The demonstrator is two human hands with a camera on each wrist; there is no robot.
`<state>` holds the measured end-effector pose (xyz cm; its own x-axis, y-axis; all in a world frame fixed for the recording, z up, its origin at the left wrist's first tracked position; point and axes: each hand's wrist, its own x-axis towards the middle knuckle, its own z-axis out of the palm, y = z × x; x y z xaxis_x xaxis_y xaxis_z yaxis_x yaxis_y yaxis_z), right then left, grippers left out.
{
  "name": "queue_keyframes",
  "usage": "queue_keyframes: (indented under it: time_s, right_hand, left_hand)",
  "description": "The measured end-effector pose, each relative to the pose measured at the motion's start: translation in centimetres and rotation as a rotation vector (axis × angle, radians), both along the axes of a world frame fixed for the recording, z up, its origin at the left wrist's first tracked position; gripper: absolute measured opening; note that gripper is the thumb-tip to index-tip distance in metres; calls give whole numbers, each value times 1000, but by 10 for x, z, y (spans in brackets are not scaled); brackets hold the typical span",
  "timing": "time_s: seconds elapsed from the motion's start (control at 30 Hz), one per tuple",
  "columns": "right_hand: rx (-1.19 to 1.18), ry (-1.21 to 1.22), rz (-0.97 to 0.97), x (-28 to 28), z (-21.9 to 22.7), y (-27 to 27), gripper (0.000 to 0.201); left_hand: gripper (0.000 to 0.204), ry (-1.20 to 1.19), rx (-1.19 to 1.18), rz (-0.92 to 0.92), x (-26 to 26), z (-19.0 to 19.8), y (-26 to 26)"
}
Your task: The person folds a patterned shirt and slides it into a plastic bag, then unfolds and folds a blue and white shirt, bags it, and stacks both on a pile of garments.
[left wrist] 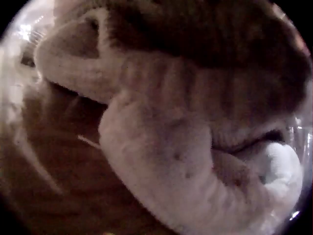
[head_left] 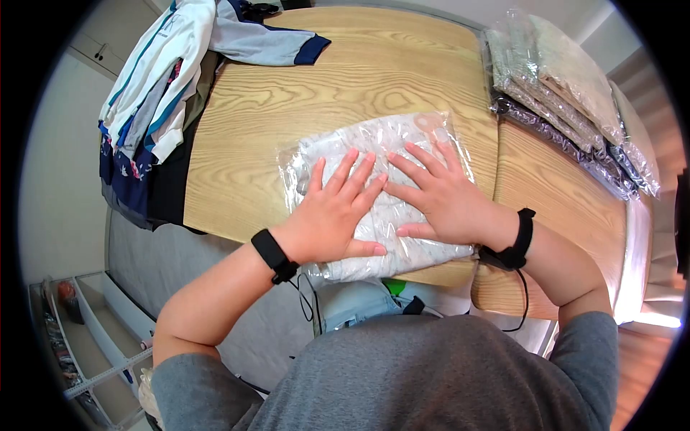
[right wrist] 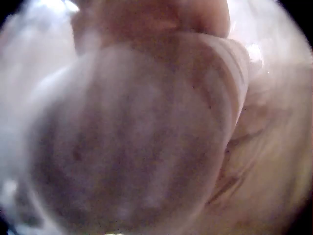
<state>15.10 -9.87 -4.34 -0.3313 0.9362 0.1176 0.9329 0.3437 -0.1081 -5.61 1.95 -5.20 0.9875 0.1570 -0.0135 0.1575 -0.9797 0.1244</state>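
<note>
One white, faintly patterned folded garment [head_left: 381, 226] lies inside one clear, glossy plastic bag [head_left: 291, 179] on a light wood-grain tabletop [head_left: 273, 108], reaching the near edge and lying toward the near right corner. A pale orange print shows at the bag's far right corner, too small to read. The person's two bare hands rest flat on the bag, palms down: the left hand [head_left: 327, 219] on its left half, the right hand [head_left: 453, 208] on its right half. Each grip is spread, with fingers straight and apart, pinching nothing; the garment lies under both palms, and the index fingertips almost meet near its middle. Two black wristbands, one per wrist, are visible. The left and right wrist views show pale, puckered fabric close up, blurred. At the tabletop's left edge is one heap of clothes [head_left: 162, 86], counting at least four pieces, among them a white jacket with teal trim and a grey sleeve with a navy cuff; small dark lettering on the jacket cannot be read for certain. Beyond the tabletop's right edge, on a second wood-grain surface [head_left: 539, 208], sits one stack of clear-bagged, folded beige and dark textiles [head_left: 575, 86], at least four; overlap hides the exact number.
</note>
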Motion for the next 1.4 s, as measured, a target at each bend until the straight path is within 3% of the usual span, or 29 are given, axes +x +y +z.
queue_keyframes:
  time_s: [0.17, 0.3, 0.37, 0.43, 0.5, 0.57, 0.6, 0.63, 0.67, 0.7, 0.77, 0.8, 0.87, 0.97, 1.0, 1.07, 1.1, 1.17, 1.23, 1.3, 1.33, 1.4]
  right_hand:
    - [5, -41, -27, -1, 1, -3, 63]
    - [-109, 152, 51, 9, 1, -3, 69]
    - [-182, 184, 94, 16, 14, -2, 69]
    - [-150, 255, 57, 28, 16, 0, 73]
    - [-62, 306, -135, 43, 18, 0, 78]
    - [-31, 428, -160, 63, 15, -6, 79]
    - [-69, 496, -357, 70, 7, -11, 79]
    - [-111, 565, -553, 65, 17, -19, 79]
    - [-244, 710, -623, 65, 29, -30, 80]
    - [-243, 712, -622, 66, 20, -30, 80]
    - [-182, 853, -797, 73, -9, -25, 74]
    - [-182, 855, -794, 73, -11, -24, 74]
    - [-524, 1274, -706, 72, -17, -19, 59]
    - [-509, 1155, -686, 67, -32, -7, 44]
    - [-518, 1159, -678, 61, -31, -8, 44]
    - [-494, 1548, -700, 49, -28, -13, 35]
    - [-505, 1550, -698, 50, -33, -11, 35]
    - [-414, 1160, -729, 56, -39, -7, 34]
    - [-285, 1238, -642, 48, -41, -11, 36]
    - [-185, 1016, -742, 40, -38, -18, 36]
    - [-200, 1021, -737, 33, -30, -23, 36]
    - [-23, 1011, -972, 20, -16, -35, 39]
  left_hand:
    - [99, 69, 1, -22, 0, 4, 2]
    - [102, 103, -78, -24, 1, 9, 5]
    - [98, 72, -177, -51, -2, 18, 9]
    - [86, -188, -332, -114, -13, 11, 26]
    - [74, -400, -362, 78, -29, 25, 21]
    - [63, -626, -326, 312, -51, 4, 34]
    - [63, -629, -323, 303, -58, -5, 37]
    - [59, -587, -475, 571, -65, -12, 38]
    - [55, -531, -623, 843, -69, -19, 40]
    - [55, -529, -620, 843, -70, -21, 39]
    - [47, -610, -1226, 1006, -71, -24, 37]
    - [47, -611, -1224, 1008, -69, -27, 38]
    - [41, -666, -1521, 946, -69, -31, 40]
    - [34, -551, -1571, 862, -65, -24, 40]
    - [27, -468, -1480, 884, -64, -22, 40]
    - [26, -440, -1381, 860, -61, -22, 38]
    - [25, -409, -1284, 821, -60, -23, 35]
    - [31, -496, -1320, 802, -54, -27, 24]
    - [33, -634, -1324, 781, -45, -29, 16]
    - [39, -661, -1350, 785, -38, -33, 10]
    - [41, -669, -1353, 779, -33, -36, 10]
    - [42, -715, -1383, 810, -24, -43, 7]
